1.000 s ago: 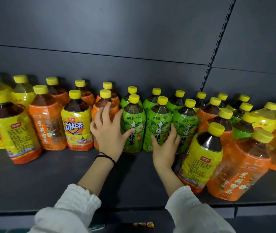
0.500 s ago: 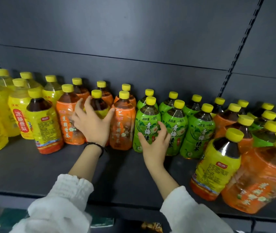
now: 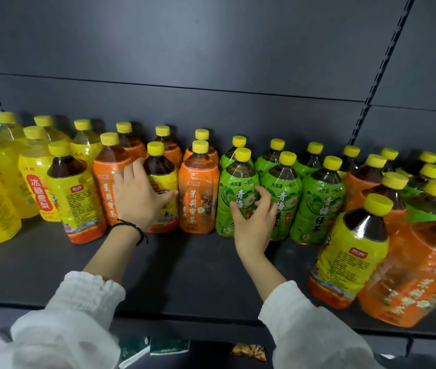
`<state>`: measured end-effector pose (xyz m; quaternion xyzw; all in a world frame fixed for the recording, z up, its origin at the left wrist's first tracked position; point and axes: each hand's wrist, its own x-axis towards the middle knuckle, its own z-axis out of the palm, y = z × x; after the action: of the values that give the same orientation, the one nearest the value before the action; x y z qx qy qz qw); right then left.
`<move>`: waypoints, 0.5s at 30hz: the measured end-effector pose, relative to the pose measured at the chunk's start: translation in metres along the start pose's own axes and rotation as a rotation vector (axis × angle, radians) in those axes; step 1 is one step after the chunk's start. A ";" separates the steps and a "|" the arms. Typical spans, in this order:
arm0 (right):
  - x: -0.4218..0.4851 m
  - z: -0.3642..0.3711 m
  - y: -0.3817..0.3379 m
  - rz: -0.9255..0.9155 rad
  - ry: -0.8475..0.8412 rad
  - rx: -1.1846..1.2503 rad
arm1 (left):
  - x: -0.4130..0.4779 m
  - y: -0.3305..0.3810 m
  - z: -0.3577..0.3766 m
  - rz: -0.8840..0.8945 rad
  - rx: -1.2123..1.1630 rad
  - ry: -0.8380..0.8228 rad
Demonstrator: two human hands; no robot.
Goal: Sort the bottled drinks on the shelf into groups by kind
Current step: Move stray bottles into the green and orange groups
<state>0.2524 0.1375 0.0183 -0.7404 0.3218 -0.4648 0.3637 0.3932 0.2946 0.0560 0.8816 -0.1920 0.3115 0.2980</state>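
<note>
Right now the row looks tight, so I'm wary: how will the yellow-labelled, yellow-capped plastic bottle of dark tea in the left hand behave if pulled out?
Probably heavy for its size: the yellow-labelled bottle looks full to the neck. Its glossy wrap may feel slippery under the left hand. Tall and narrow, it could tip against the orange-labelled bottle.

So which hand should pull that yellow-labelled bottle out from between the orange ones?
Left. The left hand grips the yellow-labelled plastic bottle of dark tea between the orange-labelled plastic bottles; the right hand is over on a green-labelled plastic bottle.
</note>
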 end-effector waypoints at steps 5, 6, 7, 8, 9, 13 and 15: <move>-0.002 -0.004 0.002 -0.001 -0.074 0.045 | -0.011 0.010 -0.011 -0.049 -0.190 0.015; -0.002 -0.007 0.003 -0.003 -0.112 0.065 | -0.014 0.010 -0.013 -0.047 -0.257 0.009; -0.002 -0.009 0.004 -0.005 -0.147 0.087 | -0.018 0.010 -0.016 -0.044 -0.312 0.003; -0.003 -0.011 0.005 -0.006 -0.173 0.103 | -0.022 0.010 -0.020 -0.036 -0.348 0.001; -0.005 -0.013 0.005 -0.005 -0.190 0.113 | -0.026 0.009 -0.023 -0.025 -0.365 -0.003; -0.023 -0.018 -0.007 -0.065 -0.266 0.152 | -0.039 0.005 -0.041 -0.014 -0.408 -0.056; -0.035 -0.017 -0.020 -0.108 -0.387 0.234 | -0.049 0.005 -0.051 0.013 -0.433 -0.091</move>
<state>0.2267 0.1727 0.0246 -0.7847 0.1497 -0.3670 0.4766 0.3326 0.3314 0.0580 0.8089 -0.2735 0.2247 0.4694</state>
